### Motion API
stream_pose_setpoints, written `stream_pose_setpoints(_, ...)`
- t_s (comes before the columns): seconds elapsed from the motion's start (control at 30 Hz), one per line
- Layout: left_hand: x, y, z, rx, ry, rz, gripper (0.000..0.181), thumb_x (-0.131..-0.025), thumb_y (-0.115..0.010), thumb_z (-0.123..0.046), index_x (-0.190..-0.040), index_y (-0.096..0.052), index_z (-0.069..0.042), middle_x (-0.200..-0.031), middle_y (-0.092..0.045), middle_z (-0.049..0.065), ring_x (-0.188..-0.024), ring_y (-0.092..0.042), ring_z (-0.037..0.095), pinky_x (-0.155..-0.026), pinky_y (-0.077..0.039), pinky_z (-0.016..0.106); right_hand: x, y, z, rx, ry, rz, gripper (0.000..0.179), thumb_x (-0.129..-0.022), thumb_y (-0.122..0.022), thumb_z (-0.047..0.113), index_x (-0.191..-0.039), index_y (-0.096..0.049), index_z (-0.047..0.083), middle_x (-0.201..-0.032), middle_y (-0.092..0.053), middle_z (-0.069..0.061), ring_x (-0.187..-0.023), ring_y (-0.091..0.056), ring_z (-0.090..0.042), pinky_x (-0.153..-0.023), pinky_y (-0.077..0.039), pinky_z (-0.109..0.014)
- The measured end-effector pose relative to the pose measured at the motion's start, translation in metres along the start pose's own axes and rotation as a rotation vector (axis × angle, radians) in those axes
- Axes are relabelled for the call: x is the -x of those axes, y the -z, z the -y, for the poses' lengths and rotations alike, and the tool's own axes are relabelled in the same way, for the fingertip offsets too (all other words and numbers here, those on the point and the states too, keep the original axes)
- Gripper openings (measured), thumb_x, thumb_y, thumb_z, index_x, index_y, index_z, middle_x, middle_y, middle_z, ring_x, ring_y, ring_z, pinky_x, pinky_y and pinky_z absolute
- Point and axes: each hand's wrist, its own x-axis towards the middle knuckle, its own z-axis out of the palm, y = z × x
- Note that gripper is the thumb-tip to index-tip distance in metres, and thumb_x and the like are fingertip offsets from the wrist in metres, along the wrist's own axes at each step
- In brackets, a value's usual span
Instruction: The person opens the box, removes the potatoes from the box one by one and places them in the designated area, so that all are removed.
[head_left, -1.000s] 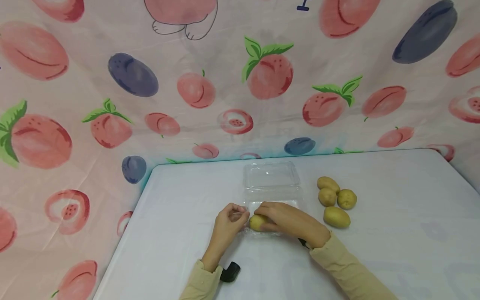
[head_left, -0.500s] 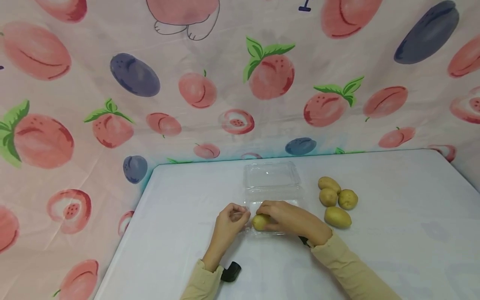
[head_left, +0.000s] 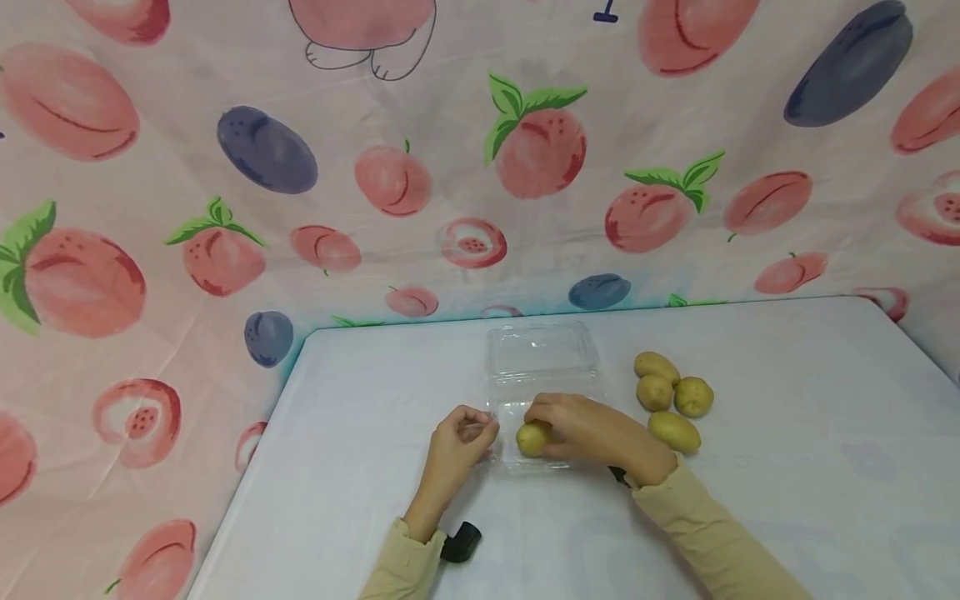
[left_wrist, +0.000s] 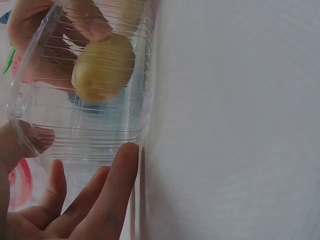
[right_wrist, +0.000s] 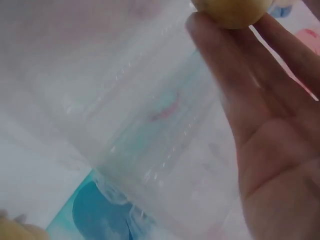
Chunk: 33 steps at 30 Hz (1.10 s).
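Observation:
A clear plastic clamshell container lies on the table with its lid folded back toward the wall. My left hand pinches the container's left side. In the left wrist view the thumb is over the rim and the fingertips touch the outer wall. My right hand grips a yellow potato over the container's base. Through the ribbed wall, the left wrist view shows this potato low inside; whether it touches the bottom I cannot tell. The right wrist view shows the potato at the fingertips.
Several loose potatoes lie in a group to the right of the container. White cloth covers the table. A peach-printed fabric wall rises behind the table and along its left side.
My right hand has moved the potato a short way to the right, away from the container's left wall. The left hand stays in place on the container.

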Motion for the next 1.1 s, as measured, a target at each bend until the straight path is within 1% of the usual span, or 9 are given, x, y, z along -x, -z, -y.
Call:
stream_pose_setpoints(0.07, 0.003, 0.0, -0.006, 0.006, 0.006, 0.0, 0.018, -0.093, -0.067, -0.008, -0.101, -0.059, 0.006, -0.117, -0.067, 0.022, -0.1, -0.068, 0.026, -0.067, -0.061, 0.023, 0.002, 0.002, -0.001, -0.003, 0.0, -0.012, 0.025, -0.081, -0.081, 0.013, -0.103, -0.07, 0.006, -0.097, -0.066, 0.001, -0.084, -0.061, -0.008, -0.075, -0.056, -0.024)
stream_pose_setpoints(0.23, 0.013, 0.002, -0.03, 0.005, 0.0, 0.003, 0.016, -0.093, -0.066, -0.005, -0.1, -0.059, 0.008, -0.116, -0.066, 0.026, -0.099, -0.068, 0.029, -0.067, -0.06, 0.022, 0.007, 0.009, -0.002, 0.011, 0.009, -0.036, 0.025, -0.081, -0.081, 0.014, -0.102, -0.07, 0.005, -0.096, -0.066, 0.0, -0.085, -0.061, -0.01, -0.076, -0.056, -0.026)
stream_pose_setpoints(0.3, 0.016, 0.002, -0.035, 0.003, -0.003, 0.004, 0.017, -0.093, -0.066, -0.006, -0.099, -0.059, 0.008, -0.116, -0.066, 0.026, -0.099, -0.068, 0.028, -0.066, -0.06, 0.022, 0.009, 0.011, -0.003, 0.012, 0.001, -0.037, 0.025, -0.082, -0.081, 0.013, -0.102, -0.07, 0.005, -0.097, -0.066, 0.001, -0.086, -0.062, -0.01, -0.076, -0.056, -0.026)
stream_pose_setpoints(0.37, 0.017, 0.003, -0.037, 0.002, -0.002, 0.005, 0.017, -0.093, -0.066, -0.005, -0.1, -0.059, 0.008, -0.115, -0.066, 0.027, -0.098, -0.068, 0.028, -0.067, -0.06, 0.022, 0.011, 0.013, -0.004, 0.012, -0.011, -0.039, 0.025, -0.082, -0.081, 0.013, -0.103, -0.07, 0.006, -0.097, -0.066, 0.001, -0.086, -0.062, -0.01, -0.077, -0.057, -0.026)
stream_pose_setpoints(0.53, 0.016, 0.003, -0.035, -0.008, 0.003, 0.007, 0.016, -0.093, -0.066, -0.006, -0.1, -0.06, 0.007, -0.117, -0.066, 0.026, -0.098, -0.068, 0.028, -0.068, -0.061, 0.024, 0.019, 0.019, -0.006, -0.001, -0.024, -0.045, 0.025, -0.082, -0.081, 0.012, -0.104, -0.07, 0.006, -0.099, -0.066, 0.002, -0.087, -0.062, -0.01, -0.078, -0.058, -0.027)
stream_pose_setpoints(0.8, 0.017, 0.003, -0.037, -0.011, -0.005, 0.007, 0.016, -0.093, -0.066, -0.006, -0.1, -0.06, 0.007, -0.118, -0.066, 0.026, -0.099, -0.068, 0.028, -0.066, -0.06, 0.021, 0.031, 0.028, -0.01, 0.003, -0.049, -0.068, 0.024, -0.083, -0.081, 0.016, -0.102, -0.069, 0.009, -0.099, -0.064, 0.005, -0.086, -0.061, -0.007, -0.076, -0.057, -0.025)
stream_pose_setpoints(0.87, 0.016, 0.002, -0.035, -0.014, -0.004, 0.005, 0.016, -0.093, -0.066, -0.006, -0.1, -0.059, 0.007, -0.118, -0.066, 0.026, -0.097, -0.068, 0.028, -0.066, -0.06, 0.021, 0.035, 0.031, -0.011, 0.008, -0.06, -0.072, 0.024, -0.083, -0.081, 0.016, -0.103, -0.069, 0.009, -0.099, -0.064, 0.005, -0.086, -0.061, -0.007, -0.075, -0.056, -0.024)
stream_pose_setpoints(0.9, 0.014, 0.002, -0.031, -0.015, -0.003, 0.003, 0.016, -0.093, -0.066, -0.006, -0.1, -0.059, 0.007, -0.117, -0.066, 0.026, -0.097, -0.068, 0.027, -0.065, -0.06, 0.021, 0.037, 0.032, -0.011, 0.008, -0.066, -0.072, 0.024, -0.083, -0.081, 0.016, -0.103, -0.069, 0.01, -0.099, -0.064, 0.006, -0.086, -0.06, -0.007, -0.075, -0.056, -0.024)
stream_pose_setpoints(1.1, -0.001, 0.0, 0.001, -0.002, 0.002, -0.011, 0.02, -0.093, -0.068, -0.011, -0.102, -0.06, 0.004, -0.118, -0.067, 0.021, -0.097, -0.068, 0.022, -0.064, -0.06, 0.022, 0.047, 0.042, -0.013, 0.028, -0.093, -0.083, 0.025, -0.082, -0.082, 0.015, -0.104, -0.069, 0.01, -0.101, -0.064, 0.006, -0.088, -0.061, -0.007, -0.076, -0.057, -0.024)
